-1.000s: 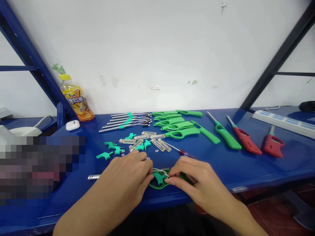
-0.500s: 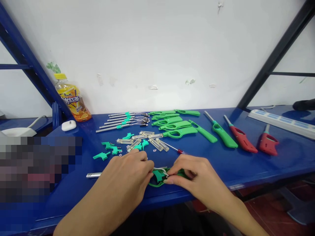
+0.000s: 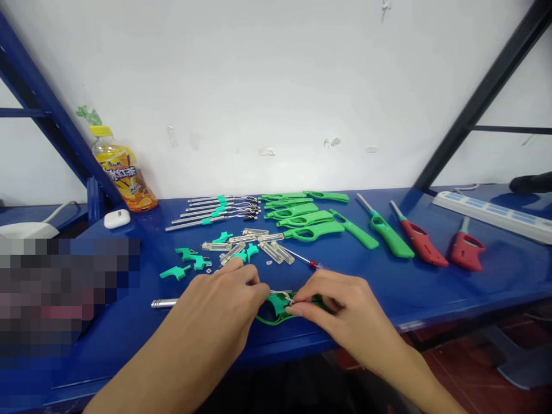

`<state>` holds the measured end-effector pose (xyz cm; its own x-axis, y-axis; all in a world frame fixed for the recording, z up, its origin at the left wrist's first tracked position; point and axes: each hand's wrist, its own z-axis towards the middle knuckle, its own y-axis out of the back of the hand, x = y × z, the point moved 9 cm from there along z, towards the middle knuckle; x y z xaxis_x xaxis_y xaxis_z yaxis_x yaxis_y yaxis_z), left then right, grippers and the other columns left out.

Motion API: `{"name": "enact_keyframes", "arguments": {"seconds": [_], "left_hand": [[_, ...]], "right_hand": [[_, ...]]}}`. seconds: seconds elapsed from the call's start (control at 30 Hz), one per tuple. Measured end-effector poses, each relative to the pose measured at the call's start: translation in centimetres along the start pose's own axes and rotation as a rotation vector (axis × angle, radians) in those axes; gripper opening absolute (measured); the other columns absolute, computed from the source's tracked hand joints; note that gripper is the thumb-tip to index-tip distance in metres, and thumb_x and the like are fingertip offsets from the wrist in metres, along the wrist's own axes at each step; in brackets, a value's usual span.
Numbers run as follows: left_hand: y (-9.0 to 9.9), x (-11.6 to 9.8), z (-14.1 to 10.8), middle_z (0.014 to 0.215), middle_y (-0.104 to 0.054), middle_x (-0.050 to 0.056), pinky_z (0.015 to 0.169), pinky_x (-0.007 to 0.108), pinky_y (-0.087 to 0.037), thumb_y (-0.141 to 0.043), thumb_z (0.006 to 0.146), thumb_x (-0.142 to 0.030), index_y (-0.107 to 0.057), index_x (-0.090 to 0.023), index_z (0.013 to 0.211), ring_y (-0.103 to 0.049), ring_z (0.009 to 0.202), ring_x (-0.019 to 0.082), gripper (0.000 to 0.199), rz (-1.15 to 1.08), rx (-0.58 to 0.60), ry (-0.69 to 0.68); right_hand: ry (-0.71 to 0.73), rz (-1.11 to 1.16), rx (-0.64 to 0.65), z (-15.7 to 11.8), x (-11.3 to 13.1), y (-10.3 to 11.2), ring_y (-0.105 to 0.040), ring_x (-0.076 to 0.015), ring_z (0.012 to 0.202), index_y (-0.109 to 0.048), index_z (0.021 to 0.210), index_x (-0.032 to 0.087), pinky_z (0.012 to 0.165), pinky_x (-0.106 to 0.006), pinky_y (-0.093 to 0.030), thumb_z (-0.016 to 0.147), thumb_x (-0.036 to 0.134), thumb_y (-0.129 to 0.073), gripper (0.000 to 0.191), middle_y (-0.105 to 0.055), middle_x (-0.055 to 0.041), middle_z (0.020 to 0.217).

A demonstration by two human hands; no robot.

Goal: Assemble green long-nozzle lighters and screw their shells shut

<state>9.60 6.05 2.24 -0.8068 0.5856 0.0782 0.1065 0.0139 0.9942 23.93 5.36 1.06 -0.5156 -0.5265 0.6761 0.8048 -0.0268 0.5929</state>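
A green lighter shell lies near the table's front edge, with a teal trigger inside it. My left hand is closed over the shell's left part; a silver tube sticks out to its left, and what its fingertips grip is hidden. Thumb and forefinger of my right hand pinch the white wire just right of the trigger. Behind the hands lie loose teal triggers, clear fuel tanks and a screwdriver with a red collar.
Farther back are several silver tubes with wires and green shells. Green and red lighters lie to the right, before a power strip. A drink bottle and a white case stand at left.
The view has shifted slightly. Both hands keep nearly the same pose, and my right fingertips have moved a little with the wire beside the trigger.
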Motion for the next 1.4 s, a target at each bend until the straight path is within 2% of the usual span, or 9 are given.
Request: {"name": "enact_keyframes", "arguments": {"seconds": [0.2,0.43,0.6,0.8,1.0,1.23,1.4], "left_hand": [[0.0,-0.1,0.4,0.108,-0.072,0.005,0.059,0.030,-0.044,-0.052,0.098,-0.005,-0.073,-0.025,0.105,-0.067,0.108,0.030,0.030,0.046,0.035,0.004],[-0.4,0.2,0.5,0.103,-0.070,0.004,0.058,0.032,-0.043,-0.047,0.097,-0.003,-0.071,-0.025,0.101,-0.071,0.091,0.027,0.033,0.018,-0.015,0.005],[-0.3,0.3,0.7,0.106,-0.070,0.005,0.058,0.031,-0.043,-0.046,0.095,-0.001,-0.071,-0.024,0.102,-0.072,0.091,0.026,0.035,0.007,-0.069,0.003],[-0.7,0.4,0.9,0.104,-0.072,0.005,0.063,0.032,-0.049,-0.045,0.100,-0.003,-0.070,-0.024,0.107,-0.075,0.092,0.028,0.033,0.013,0.070,0.059],[-0.6,0.3,1.0,0.108,-0.074,0.005,0.071,0.034,-0.055,-0.046,0.099,-0.003,-0.071,-0.025,0.110,-0.075,0.101,0.029,0.035,0.017,0.127,0.065],[-0.9,0.2,0.8,0.120,-0.074,0.005,0.070,0.032,-0.058,-0.046,0.091,0.004,-0.074,-0.026,0.115,-0.076,0.100,0.028,0.048,0.014,0.095,0.022],[-0.4,-0.8,0.1,0.127,-0.073,0.009,0.063,0.031,-0.059,-0.048,0.088,0.003,-0.076,-0.028,0.123,-0.076,0.097,0.028,0.055,0.081,0.041,0.013]], "right_hand": [[0.003,-0.009,0.006,-0.2,-0.1,-0.2,-0.052,-0.0097,0.057,-0.079,0.083,0.025,0.060,-0.024,-0.041,0.092,0.028,-0.081,0.010,-0.073,0.0056,0.075],[-0.014,-0.005,-0.015,-0.3,-0.3,0.0,-0.050,-0.0085,0.052,-0.078,0.083,0.025,0.057,-0.023,-0.040,0.092,0.030,-0.080,0.010,-0.074,0.0079,0.073],[-0.039,0.002,-0.017,-0.2,-0.4,0.1,-0.051,-0.0078,0.051,-0.077,0.083,0.025,0.056,-0.023,-0.040,0.093,0.028,-0.079,0.011,-0.075,0.0083,0.073],[-0.041,-0.013,-0.009,-0.2,-0.3,0.0,-0.053,-0.0087,0.052,-0.078,0.084,0.025,0.057,-0.023,-0.041,0.094,0.028,-0.078,0.010,-0.076,0.0076,0.074],[-0.051,-0.020,-0.013,-0.2,-0.3,0.0,-0.053,-0.0087,0.052,-0.078,0.083,0.025,0.058,-0.023,-0.041,0.094,0.028,-0.079,0.011,-0.075,0.0076,0.072],[-0.060,-0.017,-0.006,0.0,-0.3,0.0,-0.052,-0.0086,0.054,-0.077,0.081,0.024,0.058,-0.024,-0.040,0.090,0.027,-0.082,0.010,-0.075,0.0076,0.074],[-0.085,-0.015,0.001,0.0,-0.5,0.0,-0.052,-0.0090,0.054,-0.078,0.078,0.024,0.058,-0.024,-0.041,0.089,0.026,-0.084,0.012,-0.074,0.0075,0.070]]}}
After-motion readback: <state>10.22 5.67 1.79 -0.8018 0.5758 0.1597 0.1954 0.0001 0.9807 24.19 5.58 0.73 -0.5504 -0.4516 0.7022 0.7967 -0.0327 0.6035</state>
